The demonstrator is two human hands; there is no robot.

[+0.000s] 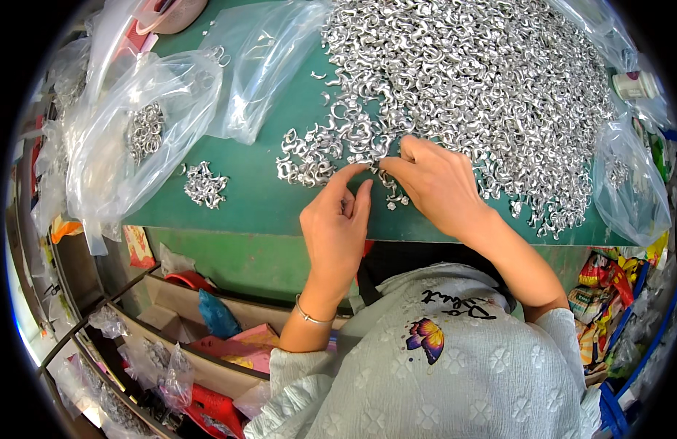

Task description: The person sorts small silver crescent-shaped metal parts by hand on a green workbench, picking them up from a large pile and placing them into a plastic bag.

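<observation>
A broad heap of small curved silvery metal pieces covers much of the green table. At its near edge, a looser spread of pieces reaches left. My left hand is curled there, index finger and thumb pointing right; a bit of metal shows inside its bent fingers. My right hand is closed in a pinch at the heap's near edge, its fingertips almost meeting the left index finger. Between them is a small metal piece, mostly hidden by the fingers. A separate little pile lies left of my left hand.
Clear plastic bags lie at the table's left, one with metal pieces inside. Another bag hangs over the right edge near a white can. A pink basket stands far left. Below is an open drawer.
</observation>
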